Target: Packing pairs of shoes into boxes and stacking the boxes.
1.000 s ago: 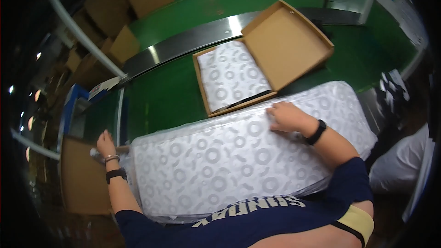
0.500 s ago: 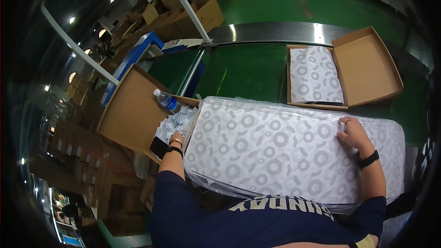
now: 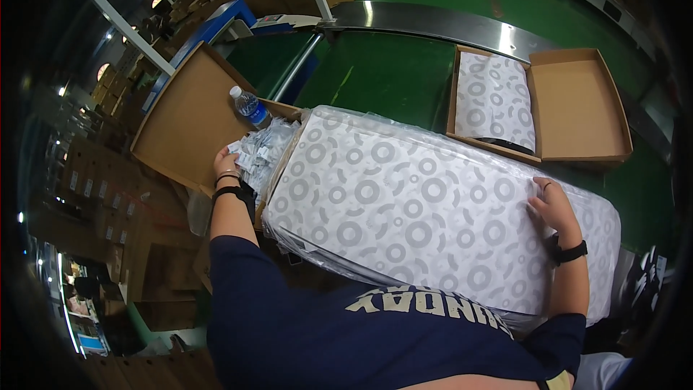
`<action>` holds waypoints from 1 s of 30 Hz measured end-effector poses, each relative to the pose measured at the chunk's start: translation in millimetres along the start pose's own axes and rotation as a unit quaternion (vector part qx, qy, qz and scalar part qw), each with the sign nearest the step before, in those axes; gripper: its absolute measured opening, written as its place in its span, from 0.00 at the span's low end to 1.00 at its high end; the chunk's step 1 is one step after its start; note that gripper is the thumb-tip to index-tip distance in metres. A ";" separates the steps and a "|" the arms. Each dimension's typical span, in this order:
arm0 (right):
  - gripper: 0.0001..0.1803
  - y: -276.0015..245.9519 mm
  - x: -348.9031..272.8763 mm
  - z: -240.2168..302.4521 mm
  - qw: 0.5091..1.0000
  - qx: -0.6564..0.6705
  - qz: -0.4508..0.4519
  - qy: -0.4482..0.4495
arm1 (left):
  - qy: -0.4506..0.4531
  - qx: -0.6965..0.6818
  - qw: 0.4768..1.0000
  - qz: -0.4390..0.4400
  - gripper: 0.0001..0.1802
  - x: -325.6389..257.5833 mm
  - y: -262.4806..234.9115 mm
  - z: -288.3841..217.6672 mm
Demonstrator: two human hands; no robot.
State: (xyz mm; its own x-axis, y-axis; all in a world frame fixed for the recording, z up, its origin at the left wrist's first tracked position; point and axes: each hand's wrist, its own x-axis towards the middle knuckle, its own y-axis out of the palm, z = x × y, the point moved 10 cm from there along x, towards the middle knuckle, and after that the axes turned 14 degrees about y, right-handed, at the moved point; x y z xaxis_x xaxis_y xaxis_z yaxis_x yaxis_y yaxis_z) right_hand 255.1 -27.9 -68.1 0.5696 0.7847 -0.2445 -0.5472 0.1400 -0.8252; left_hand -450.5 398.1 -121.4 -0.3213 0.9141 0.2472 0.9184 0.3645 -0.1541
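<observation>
**Op:** Nearest the camera I log the wearer's dark blue shirt (image 3: 375, 332) across the bottom of the view. Just beyond it lies the big stack of plastic-wrapped sheets (image 3: 433, 209) printed with grey rings, long side running left to right on the green table (image 3: 375, 76).

**Check:** Hands?

**Op:** Well apart, one at each end of the stack. The right hand (image 3: 552, 206) lies flat on the top wrap near the right end, fingers spread, gripping nothing. The left hand (image 3: 226, 165) is past the left end, reaching into a pile of small clear packets (image 3: 263, 150); I cannot tell whether its fingers have closed on any.

**Check:** Next out?

**Op:** The packets lie in an open cardboard box (image 3: 184, 119) left of the stack, and a water bottle (image 3: 250, 106) with a white cap stands at the box's far side. Farther right, an open flat carton (image 3: 577, 105) holds a ring-patterned sheet (image 3: 494, 97) in its left half; its right half is bare cardboard. Farthest, a steel strip (image 3: 440, 22) curves along the table.
</observation>
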 end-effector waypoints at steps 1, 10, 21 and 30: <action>0.24 1.3 1.2 -3.4 1.000 -0.007 0.000 0.003 | -0.035 -0.039 0.999 0.003 0.15 -7.5 7.7 4.1; 0.10 -45.5 8.3 -42.1 0.989 0.004 -0.145 0.036 | -0.147 -0.043 0.988 -0.028 0.13 -6.9 176.9 -31.1; 0.37 -29.0 110.7 -120.1 0.975 0.221 -0.016 0.006 | -0.271 -0.120 0.786 0.543 0.60 -370.7 531.0 -174.6; 0.52 -14.4 167.8 -53.8 0.978 0.096 -0.016 0.185 | 0.020 0.120 0.845 0.521 0.32 -307.9 590.7 -92.1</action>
State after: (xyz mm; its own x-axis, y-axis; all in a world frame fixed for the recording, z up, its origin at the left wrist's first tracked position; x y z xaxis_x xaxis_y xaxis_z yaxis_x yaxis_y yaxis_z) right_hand 391.6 69.3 -124.6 0.7513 0.5110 -0.4176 -0.6109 0.2992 -0.7330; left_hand 212.2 315.5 -200.5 0.6450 0.7562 -0.1104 0.6238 -0.6044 -0.4955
